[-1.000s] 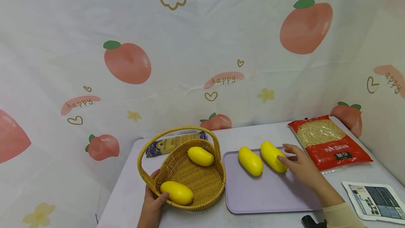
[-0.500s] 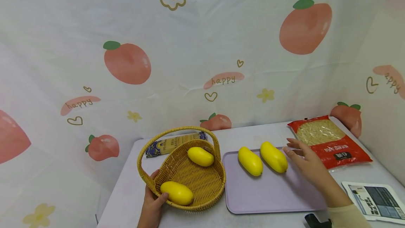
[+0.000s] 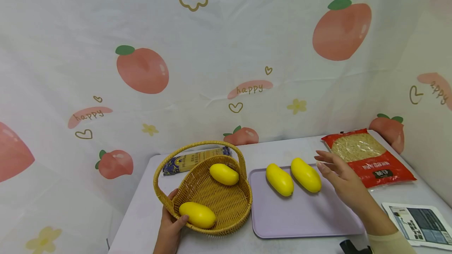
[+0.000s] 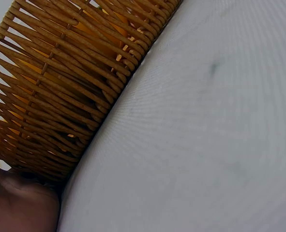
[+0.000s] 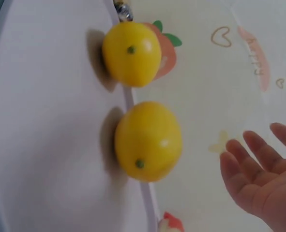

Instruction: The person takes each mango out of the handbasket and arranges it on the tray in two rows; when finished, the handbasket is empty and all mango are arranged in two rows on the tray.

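Note:
My left hand grips the left side of a woven wicker basket, thumb over the rim. The left wrist view shows the woven wall of the basket close up, with part of the hand below. Inside lie two oblong yellow fruits, one near the thumb and one at the back. On the lilac tray lie two more such fruits, a left one and a right one. My right hand hovers beside the right fruit, fingers extended, holding nothing.
Behind the basket lies a blue and yellow packet. A red bag with pale contents is at the back right, and a white printed pouch at the front right. A black object sits by the right forearm. Patterned cloth backs the table.
My right hand has drawn back to the right, off the right fruit, and its fingers have come away. The fruit stays on the tray. My left hand and the basket have not moved.

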{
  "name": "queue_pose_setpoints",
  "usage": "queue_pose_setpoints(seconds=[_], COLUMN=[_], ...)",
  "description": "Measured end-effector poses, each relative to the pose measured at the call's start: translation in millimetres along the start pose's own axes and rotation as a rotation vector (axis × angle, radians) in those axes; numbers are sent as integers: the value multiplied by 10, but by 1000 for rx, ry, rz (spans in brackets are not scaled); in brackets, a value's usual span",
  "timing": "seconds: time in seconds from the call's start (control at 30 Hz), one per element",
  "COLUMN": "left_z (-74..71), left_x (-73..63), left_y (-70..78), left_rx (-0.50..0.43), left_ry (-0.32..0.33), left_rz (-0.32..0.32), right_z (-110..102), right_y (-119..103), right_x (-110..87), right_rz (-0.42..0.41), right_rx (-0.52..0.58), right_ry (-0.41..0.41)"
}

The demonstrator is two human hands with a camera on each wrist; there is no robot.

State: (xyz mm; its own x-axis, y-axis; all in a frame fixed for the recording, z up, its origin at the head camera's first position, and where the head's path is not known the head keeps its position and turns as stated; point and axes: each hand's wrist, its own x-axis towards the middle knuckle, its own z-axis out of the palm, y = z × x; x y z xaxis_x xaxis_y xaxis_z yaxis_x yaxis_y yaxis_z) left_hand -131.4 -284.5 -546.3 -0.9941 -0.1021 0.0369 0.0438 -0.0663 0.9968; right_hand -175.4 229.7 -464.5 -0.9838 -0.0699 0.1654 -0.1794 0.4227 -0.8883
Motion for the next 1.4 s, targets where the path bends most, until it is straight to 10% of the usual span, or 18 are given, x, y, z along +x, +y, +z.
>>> queue_pose_setpoints(seconds=[0.3, 1.4], left_z=[-11, -15], left_x=[3, 12], left_y=[-18, -30], left_rx=[-17, 5], left_ry=[-9, -13], left_rz=[2, 18], right_z=[66, 739], right_y=[-172, -285], right_x=[-73, -163], right_rz=[-139, -188], right_rx=[144, 631], right_ry=[-30, -526])
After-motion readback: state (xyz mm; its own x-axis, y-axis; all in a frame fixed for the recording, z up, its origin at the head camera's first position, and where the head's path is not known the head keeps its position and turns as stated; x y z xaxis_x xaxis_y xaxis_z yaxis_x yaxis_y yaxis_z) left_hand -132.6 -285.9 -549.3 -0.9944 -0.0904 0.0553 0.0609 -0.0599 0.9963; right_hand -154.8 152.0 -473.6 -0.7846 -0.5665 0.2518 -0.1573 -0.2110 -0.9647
